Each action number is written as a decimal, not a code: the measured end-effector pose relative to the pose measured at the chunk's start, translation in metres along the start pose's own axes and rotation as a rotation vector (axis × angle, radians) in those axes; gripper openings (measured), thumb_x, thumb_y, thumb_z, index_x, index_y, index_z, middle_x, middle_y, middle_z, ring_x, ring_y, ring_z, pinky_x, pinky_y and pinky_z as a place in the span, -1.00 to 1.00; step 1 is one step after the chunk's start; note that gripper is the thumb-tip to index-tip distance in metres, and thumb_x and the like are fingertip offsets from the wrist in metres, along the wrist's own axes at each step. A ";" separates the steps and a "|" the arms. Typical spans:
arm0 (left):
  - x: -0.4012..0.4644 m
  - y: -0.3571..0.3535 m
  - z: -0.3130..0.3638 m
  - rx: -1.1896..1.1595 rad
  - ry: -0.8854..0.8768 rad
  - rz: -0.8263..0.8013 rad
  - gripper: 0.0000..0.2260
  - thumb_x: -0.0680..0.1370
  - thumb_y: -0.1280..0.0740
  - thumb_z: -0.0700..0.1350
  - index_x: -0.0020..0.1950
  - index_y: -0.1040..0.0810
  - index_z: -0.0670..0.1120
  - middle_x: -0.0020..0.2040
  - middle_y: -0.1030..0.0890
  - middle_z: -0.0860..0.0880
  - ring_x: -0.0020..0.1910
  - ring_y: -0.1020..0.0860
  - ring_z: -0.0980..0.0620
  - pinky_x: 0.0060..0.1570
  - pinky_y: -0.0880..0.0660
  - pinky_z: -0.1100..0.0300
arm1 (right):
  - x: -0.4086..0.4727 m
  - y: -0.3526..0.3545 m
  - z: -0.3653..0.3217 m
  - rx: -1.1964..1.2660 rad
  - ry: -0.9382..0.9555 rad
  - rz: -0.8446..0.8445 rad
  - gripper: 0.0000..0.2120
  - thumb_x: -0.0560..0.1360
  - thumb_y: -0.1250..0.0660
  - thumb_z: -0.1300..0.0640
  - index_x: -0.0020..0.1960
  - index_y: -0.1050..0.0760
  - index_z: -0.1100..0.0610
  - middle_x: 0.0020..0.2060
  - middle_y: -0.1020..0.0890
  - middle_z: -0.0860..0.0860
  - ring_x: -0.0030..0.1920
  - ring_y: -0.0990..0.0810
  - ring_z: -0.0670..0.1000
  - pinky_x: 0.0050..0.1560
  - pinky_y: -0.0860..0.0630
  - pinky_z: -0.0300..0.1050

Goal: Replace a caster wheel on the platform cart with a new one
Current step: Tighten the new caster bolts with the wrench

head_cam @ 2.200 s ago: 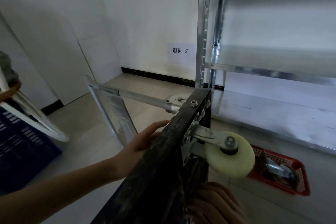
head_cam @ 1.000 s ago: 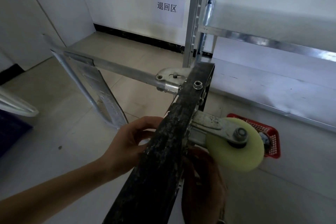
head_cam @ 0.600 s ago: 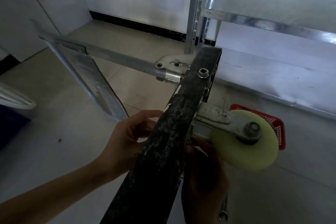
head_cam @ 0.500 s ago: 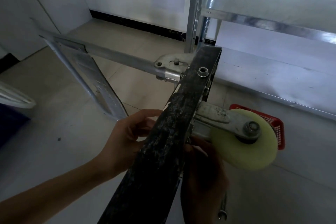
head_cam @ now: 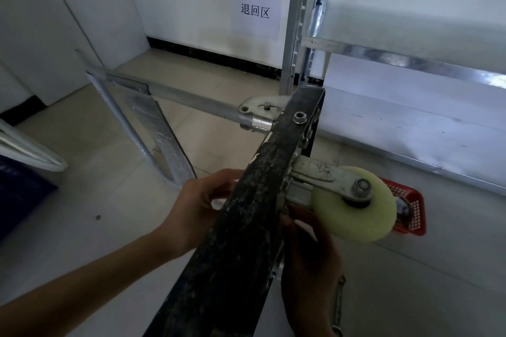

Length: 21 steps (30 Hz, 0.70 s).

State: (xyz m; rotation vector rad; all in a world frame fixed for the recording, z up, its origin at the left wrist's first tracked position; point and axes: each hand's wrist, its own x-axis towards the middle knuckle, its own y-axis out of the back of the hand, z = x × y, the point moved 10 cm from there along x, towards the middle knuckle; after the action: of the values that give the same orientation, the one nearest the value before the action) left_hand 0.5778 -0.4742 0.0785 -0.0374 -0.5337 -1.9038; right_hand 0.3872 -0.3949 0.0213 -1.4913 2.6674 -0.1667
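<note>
The platform cart (head_cam: 246, 213) stands tipped on its side, its dark, scuffed edge running diagonally up the middle. A pale yellow caster wheel (head_cam: 353, 213) in a metal fork is bolted to its underside and juts out to the right. My left hand (head_cam: 197, 208) is at the deck side, fingers curled against it; what they hold is hidden behind the edge. My right hand (head_cam: 306, 257) reaches up under the caster's mounting plate and grips a wrench (head_cam: 338, 306), whose shaft hangs below the hand.
The cart's folded metal handle (head_cam: 169, 96) stretches left across the tiled floor. A red basket (head_cam: 410, 213) holding another caster sits on the floor behind the wheel. A metal shelving rack (head_cam: 410, 123) stands at the right, and a dark blue crate (head_cam: 16, 194) at the left edge.
My left hand went from lying flat on the platform's edge to curled fingers against the deck. My right hand rose to the caster's mounting plate. Over the last half second almost nothing moved.
</note>
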 end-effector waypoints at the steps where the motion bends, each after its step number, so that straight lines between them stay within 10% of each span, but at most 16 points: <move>1: 0.000 -0.001 0.001 0.009 -0.025 -0.007 -0.53 0.48 -0.40 0.28 0.19 -0.60 -0.04 0.04 -0.69 0.24 0.03 -0.68 0.16 0.02 -0.53 0.36 | -0.011 -0.010 0.004 -0.068 0.025 -0.007 -0.78 0.35 -0.45 0.02 -0.03 -0.69 0.05 -0.13 -0.74 -0.13 -0.06 -0.71 -0.15 -0.09 -0.61 -0.28; 9: 0.004 0.001 -0.024 -0.128 0.106 -0.070 -0.74 0.49 -0.49 -0.09 0.07 -0.64 -0.23 -0.09 -0.73 -0.09 -0.09 -0.71 -0.04 -0.09 -0.59 0.21 | -0.026 -0.003 0.008 -0.140 0.136 0.002 -0.78 0.37 -0.42 -0.05 -0.01 -0.65 -0.03 -0.07 -0.72 -0.20 -0.06 -0.70 -0.19 -0.08 -0.61 -0.28; 14: -0.002 -0.003 -0.017 -0.138 0.134 -0.024 -0.68 0.38 -0.48 0.31 0.00 -0.73 0.16 -0.12 -0.73 0.14 -0.11 -0.70 0.17 -0.08 -0.56 0.36 | -0.024 0.004 0.009 -0.144 0.133 0.017 -0.82 0.39 -0.45 -0.03 -0.02 -0.65 -0.06 -0.12 -0.72 -0.18 -0.06 -0.70 -0.16 -0.07 -0.62 -0.14; 17: -0.012 0.000 -0.022 -0.149 0.130 -0.023 -0.45 0.38 -0.49 0.16 0.30 -0.54 -0.05 0.07 -0.71 0.04 0.06 -0.68 0.03 0.05 -0.57 0.25 | -0.025 0.006 0.009 -0.179 0.151 0.000 -0.84 0.42 -0.50 0.13 -0.05 -0.65 -0.10 -0.12 -0.72 -0.21 -0.06 -0.70 -0.18 -0.08 -0.61 -0.24; 21: -0.017 -0.005 -0.030 -0.057 0.229 -0.110 -0.43 0.33 -0.29 0.25 0.32 -0.39 0.12 0.07 -0.58 0.49 0.10 -0.52 0.50 0.40 -0.39 0.05 | -0.028 0.002 0.010 -0.220 0.169 -0.037 -0.72 0.44 -0.50 0.17 -0.04 -0.62 -0.22 -0.10 -0.71 -0.21 -0.06 -0.70 -0.19 -0.08 -0.59 -0.30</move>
State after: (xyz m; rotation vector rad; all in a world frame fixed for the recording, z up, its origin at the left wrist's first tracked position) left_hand 0.5866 -0.4696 0.0449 0.1746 -0.3317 -1.9980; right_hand 0.4014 -0.3709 0.0112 -1.6585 2.8721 -0.0008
